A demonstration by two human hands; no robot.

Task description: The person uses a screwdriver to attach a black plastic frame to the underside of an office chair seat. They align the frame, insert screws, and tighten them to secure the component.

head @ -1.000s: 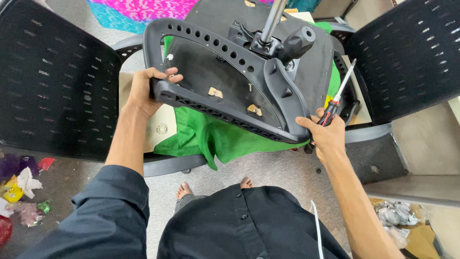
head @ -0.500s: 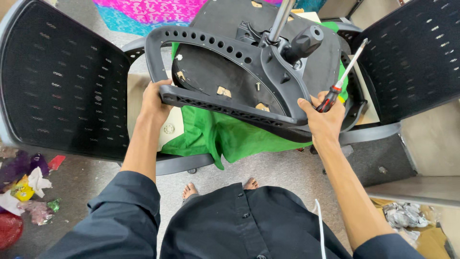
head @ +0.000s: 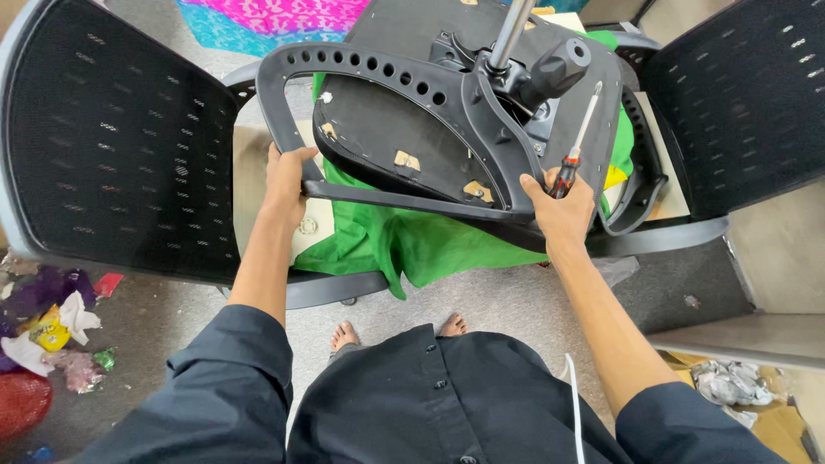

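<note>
1. Two hands grip the upturned chair seat (head: 404, 146): my left hand (head: 286, 179) clenches the armrest frame (head: 344, 64).
2. My right hand (head: 559, 206) clasps frame and screwdriver (head: 574, 153) together.
3. Since a second ago the seat has risen closer, tilting above my fingers over the green cloth (head: 412, 245).

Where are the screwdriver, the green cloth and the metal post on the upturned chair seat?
screwdriver (head: 567, 174), head view, on its red and black handle.
green cloth (head: 430, 245), head view, on the hanging folds.
metal post (head: 513, 33), head view, on the bare shaft.
</note>
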